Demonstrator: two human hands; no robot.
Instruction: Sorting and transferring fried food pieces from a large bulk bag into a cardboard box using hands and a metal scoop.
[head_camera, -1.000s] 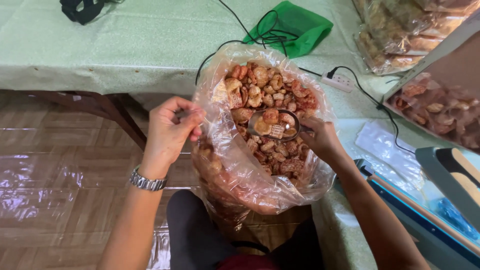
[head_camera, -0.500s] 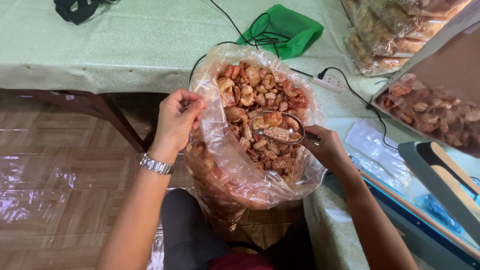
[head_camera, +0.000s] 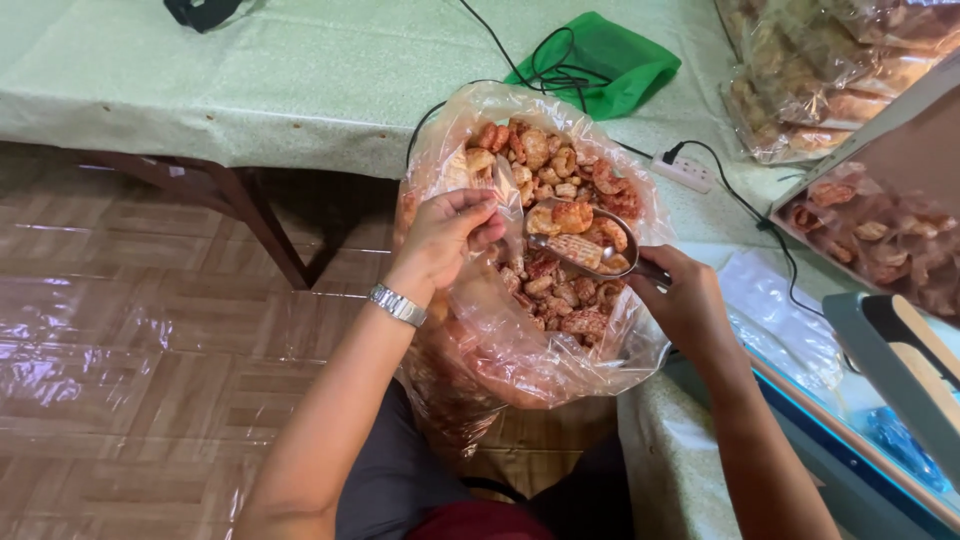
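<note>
Left hand: fingers pinch the near left rim of the clear plastic bag, holding its mouth open.
Right hand: fingers curl shut around the handle of a metal scoop; the handle itself is mostly hidden, so the exact grip is hard to tell.
Scoop: level over the bag's mouth, heaped with reddish fried snack pieces.
Bag: sits between the person's knees, against the edge of the worktop, nearly full.
Beyond the bag: a green cloth pouch, black cables, and a white power strip behind it; packed snack bags and a tray of pieces to its right.
Risk: the heaped scoop could shed pieces onto the floor if tilted; if the pinch slips, the rim may fold in and the tall bag slump.
</note>
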